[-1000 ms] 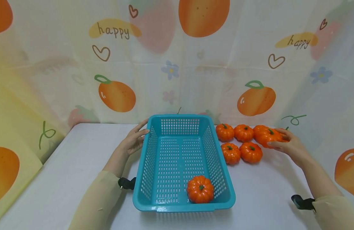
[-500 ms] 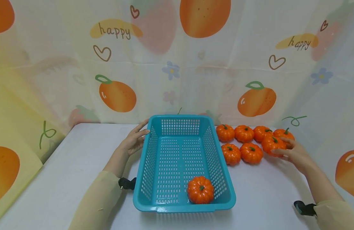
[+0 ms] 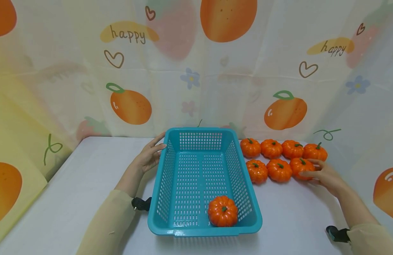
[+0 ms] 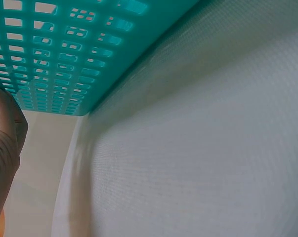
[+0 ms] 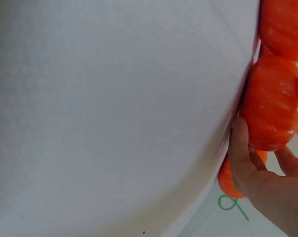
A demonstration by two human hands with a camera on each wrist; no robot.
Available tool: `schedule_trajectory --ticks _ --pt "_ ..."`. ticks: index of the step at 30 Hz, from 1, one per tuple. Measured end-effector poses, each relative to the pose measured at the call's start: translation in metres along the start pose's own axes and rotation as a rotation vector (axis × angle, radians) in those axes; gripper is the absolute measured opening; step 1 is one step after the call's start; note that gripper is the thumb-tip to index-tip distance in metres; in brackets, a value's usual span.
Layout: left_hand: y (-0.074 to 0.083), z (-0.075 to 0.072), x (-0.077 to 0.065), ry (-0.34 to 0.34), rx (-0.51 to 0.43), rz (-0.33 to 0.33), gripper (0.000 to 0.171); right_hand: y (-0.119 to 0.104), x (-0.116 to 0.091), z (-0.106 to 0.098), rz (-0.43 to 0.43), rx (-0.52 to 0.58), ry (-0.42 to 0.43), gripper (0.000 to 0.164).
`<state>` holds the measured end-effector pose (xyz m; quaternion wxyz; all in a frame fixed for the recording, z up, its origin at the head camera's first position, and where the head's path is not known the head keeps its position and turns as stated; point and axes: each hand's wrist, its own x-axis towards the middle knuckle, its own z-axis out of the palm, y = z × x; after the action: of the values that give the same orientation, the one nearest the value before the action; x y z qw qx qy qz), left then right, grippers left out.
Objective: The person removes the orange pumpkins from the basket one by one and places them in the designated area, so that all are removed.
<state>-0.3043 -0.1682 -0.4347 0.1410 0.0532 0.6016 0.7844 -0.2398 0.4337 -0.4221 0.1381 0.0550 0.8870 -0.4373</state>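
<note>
A blue-green plastic basket (image 3: 201, 191) with slotted walls stands on the table, one orange toy pumpkin (image 3: 223, 211) in its near right corner. My left hand (image 3: 148, 156) holds the basket's left rim near the far corner; the left wrist view shows part of that hand (image 4: 3, 133) against the slotted wall. On the right, my right hand (image 3: 325, 175) grips a toy pumpkin (image 3: 301, 168) at the right end of the front row, fingers and thumb around its side. The right wrist view shows this pumpkin (image 5: 272, 103) low on the white cloth.
Beside the basket's right wall, two rows of pumpkins stand close together: a back row with a pumpkin (image 3: 315, 152) at its right end, and a front row starting with another pumpkin (image 3: 256, 171). White cloth covers the table (image 3: 88, 184). A fruit-print curtain (image 3: 215, 92) hangs behind.
My right hand has brought its pumpkin toward me from before the back row down to the right end of the front row. The left hand and basket have stayed put.
</note>
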Motion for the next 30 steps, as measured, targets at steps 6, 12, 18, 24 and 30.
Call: schedule_trajectory --ticks 6,12,18,24,30 --pt "0.007 0.005 -0.006 -0.006 0.006 -0.005 0.066 0.001 0.001 0.002 -0.007 -0.039 0.0 0.09" --pt "0.012 0.01 -0.012 -0.006 0.014 -0.008 0.067 0.001 0.0 0.001 -0.014 -0.036 -0.024 0.09" --pt "0.011 0.01 -0.011 -0.008 0.018 -0.002 0.067 0.0 -0.001 0.001 -0.005 -0.025 -0.028 0.091" --pt "0.011 0.01 -0.012 -0.008 0.016 -0.005 0.067 0.002 0.0 0.001 -0.015 -0.034 -0.021 0.09" --pt "0.011 0.009 -0.011 -0.022 -0.008 -0.004 0.066 0.002 0.0 0.002 -0.016 -0.028 -0.021 0.09"
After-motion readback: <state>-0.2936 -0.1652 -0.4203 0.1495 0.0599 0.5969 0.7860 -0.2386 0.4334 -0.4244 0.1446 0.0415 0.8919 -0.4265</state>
